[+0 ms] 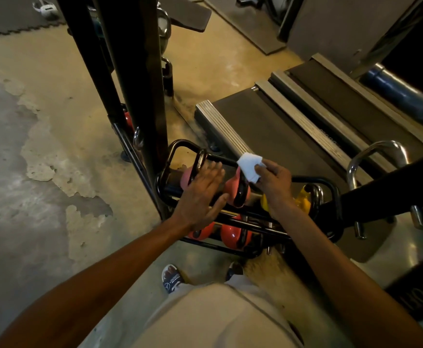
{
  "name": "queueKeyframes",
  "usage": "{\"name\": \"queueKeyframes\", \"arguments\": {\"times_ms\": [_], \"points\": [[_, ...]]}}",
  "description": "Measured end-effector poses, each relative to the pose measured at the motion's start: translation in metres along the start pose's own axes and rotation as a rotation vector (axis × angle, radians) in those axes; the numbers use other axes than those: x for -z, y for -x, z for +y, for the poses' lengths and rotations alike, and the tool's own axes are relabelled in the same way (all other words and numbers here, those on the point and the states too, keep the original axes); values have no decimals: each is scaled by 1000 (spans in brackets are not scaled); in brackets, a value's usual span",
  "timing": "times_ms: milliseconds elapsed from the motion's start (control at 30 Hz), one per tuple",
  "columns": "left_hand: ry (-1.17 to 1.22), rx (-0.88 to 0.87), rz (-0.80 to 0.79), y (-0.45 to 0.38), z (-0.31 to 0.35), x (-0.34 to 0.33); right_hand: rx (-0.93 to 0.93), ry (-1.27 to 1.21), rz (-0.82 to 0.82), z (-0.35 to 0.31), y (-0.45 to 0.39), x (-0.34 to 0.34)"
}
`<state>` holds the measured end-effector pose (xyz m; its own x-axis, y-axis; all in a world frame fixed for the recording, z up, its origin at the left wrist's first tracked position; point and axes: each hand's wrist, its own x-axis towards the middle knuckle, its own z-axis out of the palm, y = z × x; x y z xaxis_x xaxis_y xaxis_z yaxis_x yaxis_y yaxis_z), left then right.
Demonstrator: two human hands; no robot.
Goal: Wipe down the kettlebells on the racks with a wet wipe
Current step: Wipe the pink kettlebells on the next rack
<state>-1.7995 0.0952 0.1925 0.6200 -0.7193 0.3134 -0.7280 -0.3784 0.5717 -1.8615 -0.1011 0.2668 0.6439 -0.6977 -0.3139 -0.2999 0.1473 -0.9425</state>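
Right hand [273,182] pinches one wipe [249,167] above five visible kettlebells; left hand [200,197] flat, fingers straight.

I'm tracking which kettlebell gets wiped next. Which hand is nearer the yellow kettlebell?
Right. The right hand, pinching the wet wipe, hovers just above and left of the yellow kettlebell. The left hand lies farther left, by the pink kettlebell.

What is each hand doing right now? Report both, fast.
Left hand: open, fingers straight, over the pink kettlebell.
Right hand: pinching the white wet wipe.
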Motion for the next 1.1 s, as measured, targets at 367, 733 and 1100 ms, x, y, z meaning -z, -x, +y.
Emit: {"name": "queueKeyframes", "arguments": {"times_ms": [367, 733, 1100], "points": [[-42, -65, -101, -1, 48, -47, 878, 820, -529, 20, -37, 46], [-88, 69, -46, 5, 71, -60, 884, 995, -806, 1, -49, 56], [-142, 119, -36, 7, 79, -62, 894, 883, -850, 11, -59, 62]]}}
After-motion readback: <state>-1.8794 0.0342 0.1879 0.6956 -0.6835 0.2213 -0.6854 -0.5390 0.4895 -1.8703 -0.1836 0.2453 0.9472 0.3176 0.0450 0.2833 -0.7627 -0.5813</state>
